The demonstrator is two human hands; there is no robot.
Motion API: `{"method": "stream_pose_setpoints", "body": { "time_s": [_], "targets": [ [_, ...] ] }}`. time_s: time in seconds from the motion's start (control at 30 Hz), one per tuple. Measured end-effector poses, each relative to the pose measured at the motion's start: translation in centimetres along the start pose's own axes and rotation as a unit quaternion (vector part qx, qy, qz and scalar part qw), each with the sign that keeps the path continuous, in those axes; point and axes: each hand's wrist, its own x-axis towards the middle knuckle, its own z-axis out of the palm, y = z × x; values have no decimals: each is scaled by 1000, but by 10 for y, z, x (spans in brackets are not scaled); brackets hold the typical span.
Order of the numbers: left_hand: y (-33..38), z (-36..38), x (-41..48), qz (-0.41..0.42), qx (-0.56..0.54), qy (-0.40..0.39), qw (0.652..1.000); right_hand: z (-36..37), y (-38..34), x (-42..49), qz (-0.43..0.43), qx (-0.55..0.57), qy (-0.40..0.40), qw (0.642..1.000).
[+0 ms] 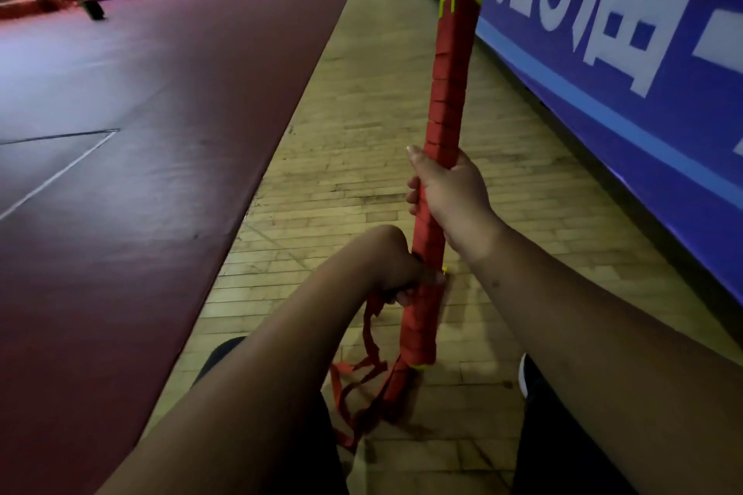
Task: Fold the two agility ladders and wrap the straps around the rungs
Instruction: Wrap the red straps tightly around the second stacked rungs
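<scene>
Clamping the folded ladder (444,92) around its middle, the right hand (450,193) has fingers and thumb curled fully round the stack of rungs. The stack stands nearly upright, with its lower end near the wooden floor (362,133); whether it touches I cannot tell. Just below, the left hand (398,269) is fisted against the stack and appears to grip the red strap (362,378) where the winding ends, though its fingertips are mostly hidden. The likeliest trouble is slack: if that lower hand eases its pull, the turns already round the rungs could loosen and slide, letting the yellow-tipped top end fan apart, since nothing holds it but the winding. The leftover strap hangs in loose loops by the person's feet, where it could knot on itself or catch underfoot and jerk the stack. The red mat (140,173) and blue banner (643,72) lie well apart from all this.
</scene>
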Motion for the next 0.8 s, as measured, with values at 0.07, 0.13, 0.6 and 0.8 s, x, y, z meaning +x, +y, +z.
{"method": "stream_pose_setpoints", "body": {
  "time_s": [0.07, 0.13, 0.6, 0.8],
  "targets": [
    [0, -5, -6, 4, -17, 17, 1000, 2, -8, 1, 1, 16, 15, 1000],
    [-2, -9, -12, 7, -25, 29, 999, 2, -17, 0, 6, 27, 17, 999],
    [-68, 1, 1, 115, -147, -93, 978, -18, 17, -14, 36, 49, -160, 985],
    [-95, 21, 20, 196, -199, -222, 934, -25, 49, -9, 175, 251, -266, 914]
  ]
}}
